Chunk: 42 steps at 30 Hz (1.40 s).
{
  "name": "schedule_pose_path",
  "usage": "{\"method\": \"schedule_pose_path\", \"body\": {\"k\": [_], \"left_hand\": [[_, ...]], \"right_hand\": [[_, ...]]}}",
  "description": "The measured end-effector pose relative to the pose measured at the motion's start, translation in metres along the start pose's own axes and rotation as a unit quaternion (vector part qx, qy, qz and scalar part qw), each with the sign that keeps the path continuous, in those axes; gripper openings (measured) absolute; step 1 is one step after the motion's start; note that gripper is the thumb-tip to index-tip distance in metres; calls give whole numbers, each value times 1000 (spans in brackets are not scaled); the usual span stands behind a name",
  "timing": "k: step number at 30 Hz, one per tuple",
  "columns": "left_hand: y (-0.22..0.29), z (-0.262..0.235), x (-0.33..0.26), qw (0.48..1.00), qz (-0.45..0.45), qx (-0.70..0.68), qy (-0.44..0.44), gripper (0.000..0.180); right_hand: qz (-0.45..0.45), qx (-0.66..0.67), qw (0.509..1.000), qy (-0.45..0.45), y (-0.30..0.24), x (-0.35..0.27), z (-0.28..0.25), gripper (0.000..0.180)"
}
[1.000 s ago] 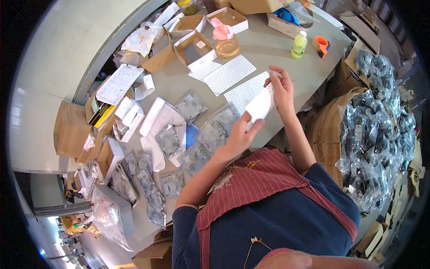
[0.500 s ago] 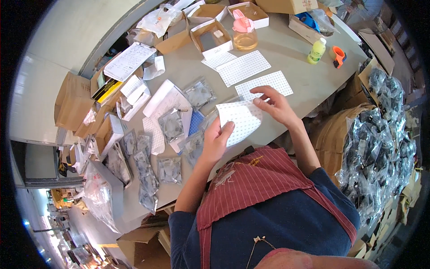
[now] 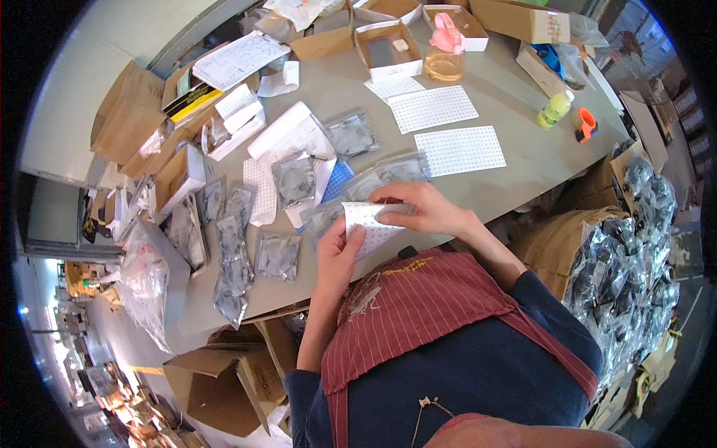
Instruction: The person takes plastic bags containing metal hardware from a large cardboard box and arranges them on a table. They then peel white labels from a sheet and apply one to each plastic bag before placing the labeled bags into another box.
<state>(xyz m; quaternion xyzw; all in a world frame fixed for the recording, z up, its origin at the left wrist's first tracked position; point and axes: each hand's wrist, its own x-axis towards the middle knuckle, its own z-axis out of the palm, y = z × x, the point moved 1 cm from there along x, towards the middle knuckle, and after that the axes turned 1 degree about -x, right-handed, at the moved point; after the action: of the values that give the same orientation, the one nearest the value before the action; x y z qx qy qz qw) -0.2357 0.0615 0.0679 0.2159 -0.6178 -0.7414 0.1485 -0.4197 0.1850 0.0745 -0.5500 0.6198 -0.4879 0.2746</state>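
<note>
A white sheet of small printed labels (image 3: 371, 233) is held up in front of my apron, slightly curved. My left hand (image 3: 337, 255) grips its left side, thumb on the front face. At the sheet's upper right edge, my right hand (image 3: 427, 209) has its thumb and fingers closed; whether a single label is between them is too small to tell. Just beyond the hands lie clear plastic bags with grey parts (image 3: 388, 173). Two more label sheets, one nearer (image 3: 461, 151) and one farther (image 3: 433, 108), rest flat on the table.
More bagged parts (image 3: 278, 256) lie at the left, beside papers (image 3: 287, 138) and a blue sheet (image 3: 337, 179). A pink-lidded jug (image 3: 446, 60), a yellow-green bottle (image 3: 555, 110) and an orange tape dispenser (image 3: 585, 125) stand farther back. A carton of bagged black items (image 3: 620, 276) is at the right.
My right hand has come down and left, closing on the sheet's upper edge. The held sheet has moved slightly lower and left and is curled more. The view has shifted.
</note>
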Motion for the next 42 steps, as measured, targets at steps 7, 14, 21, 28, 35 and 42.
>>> {"method": "schedule_pose_path", "body": {"k": [7, 14, 21, 28, 35, 42], "left_hand": [[-13, -21, -11, 997, 8, 37, 74, 30], [-21, -17, -1, 978, 20, 182, 103, 32], [-26, -25, 11, 997, 7, 16, 69, 35], [-29, -32, 19, 999, -13, -34, 12, 33], [-31, -29, 19, 997, -46, -60, -9, 35], [-43, -41, 4, 996, -62, -53, 39, 35]], "right_hand": [[-112, -129, 985, 39, -4, 23, 32, 41], [-126, -175, 971, 108, -13, 33, 43, 37], [-8, -126, 968, 216, 17, 13, 28, 30], [76, 178, 949, 247, -15, -12, -6, 18], [-409, 369, 825, -124, -149, -1, -77, 26], [-391, 481, 755, -211, -184, -6, -60, 28]]}}
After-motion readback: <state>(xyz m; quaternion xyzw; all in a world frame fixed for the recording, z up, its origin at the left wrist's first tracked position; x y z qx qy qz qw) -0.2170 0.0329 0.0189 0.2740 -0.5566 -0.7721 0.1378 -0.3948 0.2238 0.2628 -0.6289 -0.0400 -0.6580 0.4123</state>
